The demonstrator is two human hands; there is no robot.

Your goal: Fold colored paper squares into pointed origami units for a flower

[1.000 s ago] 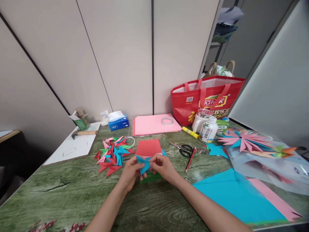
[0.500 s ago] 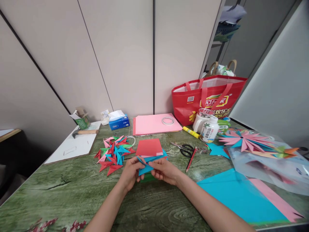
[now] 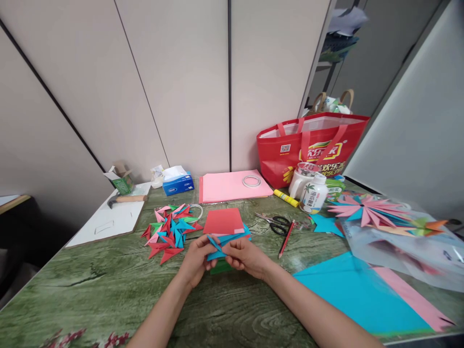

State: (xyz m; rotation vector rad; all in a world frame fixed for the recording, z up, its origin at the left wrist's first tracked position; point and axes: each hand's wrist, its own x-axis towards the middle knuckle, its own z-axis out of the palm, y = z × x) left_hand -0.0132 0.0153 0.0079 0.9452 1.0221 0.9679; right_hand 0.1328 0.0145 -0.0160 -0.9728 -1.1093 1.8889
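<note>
Between my hands is a small piece of folded blue paper [image 3: 216, 253], pinched from both sides. My left hand [image 3: 197, 256] grips its left part, with the thumb on top. My right hand [image 3: 243, 256] closes thumb and finger on its right edge. Just beyond and beneath them lies a stack of coloured paper with a red sheet [image 3: 223, 221] on top, and blue and green sheets show around it. Left of the stack is a pile of folded paper pieces [image 3: 174, 229] in red, blue, pink and green.
Scissors [image 3: 277, 223] and a red pencil [image 3: 286, 239] lie right of the stack. Behind are pink paper [image 3: 226, 188], a tissue box [image 3: 178, 182], a glue stick [image 3: 286, 197], a white bottle [image 3: 313, 194] and a red bag [image 3: 279, 157]. A hammer [image 3: 126, 198] rests on a white board [image 3: 108, 222].
The blue paper has tilted slightly between my fingers, and its lower corner shows less. My right fingers have curled in a little more. The view has shifted slightly.
</note>
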